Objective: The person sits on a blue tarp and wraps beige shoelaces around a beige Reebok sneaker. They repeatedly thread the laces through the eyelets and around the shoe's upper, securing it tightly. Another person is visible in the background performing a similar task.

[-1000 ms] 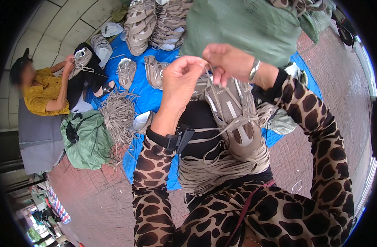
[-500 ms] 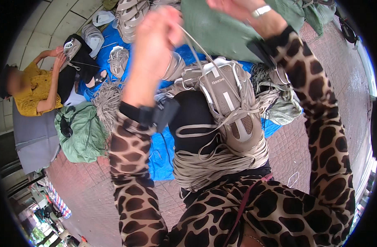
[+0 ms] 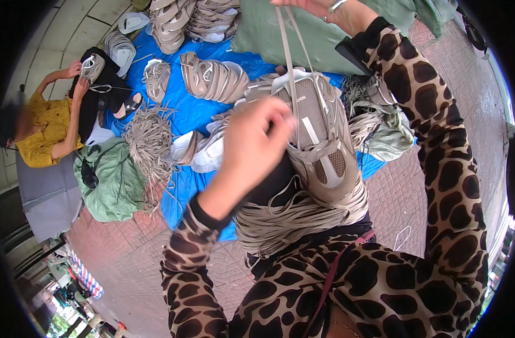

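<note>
Grey-beige mesh and pale overlays make up the shoe (image 3: 325,112), which lies on the person's lap, toe toward the near side and slightly right of the middle. Its lace (image 3: 286,53) rises in two strands to the right hand (image 3: 314,8), whose fingers look pinched on it at the far edge of view, partly cut off. The left hand (image 3: 260,146) hovers beside the shoe's left edge, fingers curled and blurred; I cannot tell whether it grips anything. Uneven pull on the strands could leave one end short, and a hard tug could tip the shoe, since no hand visibly pins it. Loose strands from the lace bundle (image 3: 285,225) under the toe might also snag, as they lie against the shoe. Room is tightest on the far side, where the green sack (image 3: 269,39) bulges behind the strands, and to the far left, where stacked uppers (image 3: 212,79) sit on the blue sheet (image 3: 171,198). More room opens right, over the brick paving (image 3: 392,208); the co-worker (image 3: 43,129) sits well apart at left.
</note>
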The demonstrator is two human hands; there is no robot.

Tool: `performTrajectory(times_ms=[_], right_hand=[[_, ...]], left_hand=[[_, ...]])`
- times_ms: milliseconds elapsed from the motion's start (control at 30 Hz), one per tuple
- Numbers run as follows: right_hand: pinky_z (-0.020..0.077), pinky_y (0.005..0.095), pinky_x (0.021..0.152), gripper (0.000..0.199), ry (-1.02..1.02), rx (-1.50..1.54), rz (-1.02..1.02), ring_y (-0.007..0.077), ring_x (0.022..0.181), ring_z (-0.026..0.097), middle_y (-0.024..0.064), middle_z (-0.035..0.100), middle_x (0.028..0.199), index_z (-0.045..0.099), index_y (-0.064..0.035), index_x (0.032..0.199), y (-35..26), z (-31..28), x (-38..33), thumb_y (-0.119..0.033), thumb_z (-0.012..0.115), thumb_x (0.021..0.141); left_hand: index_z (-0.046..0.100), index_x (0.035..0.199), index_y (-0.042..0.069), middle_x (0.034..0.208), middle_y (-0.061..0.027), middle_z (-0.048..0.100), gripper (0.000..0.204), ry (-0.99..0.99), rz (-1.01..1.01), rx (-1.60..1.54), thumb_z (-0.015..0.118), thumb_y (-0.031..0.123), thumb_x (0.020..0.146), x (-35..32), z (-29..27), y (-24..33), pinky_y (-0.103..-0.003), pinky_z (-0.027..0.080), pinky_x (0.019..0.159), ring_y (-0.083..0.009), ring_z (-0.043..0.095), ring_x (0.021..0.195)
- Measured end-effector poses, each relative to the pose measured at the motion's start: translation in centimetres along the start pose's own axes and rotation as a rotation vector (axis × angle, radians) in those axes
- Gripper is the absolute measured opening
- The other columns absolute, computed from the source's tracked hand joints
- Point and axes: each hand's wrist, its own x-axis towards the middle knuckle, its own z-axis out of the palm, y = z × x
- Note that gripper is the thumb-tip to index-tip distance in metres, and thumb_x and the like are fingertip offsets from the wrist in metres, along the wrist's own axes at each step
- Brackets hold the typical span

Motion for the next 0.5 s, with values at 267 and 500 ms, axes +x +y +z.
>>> performTrajectory(times_ms=[267,500], right_hand=[[0.0565,0.0328,0.075,0.029,-0.064,0.002,-0.010,0.0200,0.080,0.064,0.0121,0.066,0.092,0.058,-0.0003,0.103,0.2,0.0,-1.3,-0.024,0.041,0.106],[0.0557,0.0318,0.072,0.028,-0.109,0.045,0.008,0.0174,0.076,0.063,0.0099,0.067,0.091,0.058,-0.0016,0.102,-0.1,-0.6,-2.2,-0.024,0.040,0.106]], left_hand=[[0.064,0.082,0.009,0.084,-0.0040,0.058,0.011,-0.095,0.196,0.217,0.074,0.012,0.078,-3.4,2.6,0.8,-0.039,0.041,0.070,-0.0256,0.056,0.079],[0.059,0.088,0.003,0.082,-0.0118,0.063,0.010,-0.399,-0.071,0.005,0.065,0.010,0.087,-2.0,1.5,0.7,-0.039,0.045,0.062,-0.0322,0.061,0.072]])
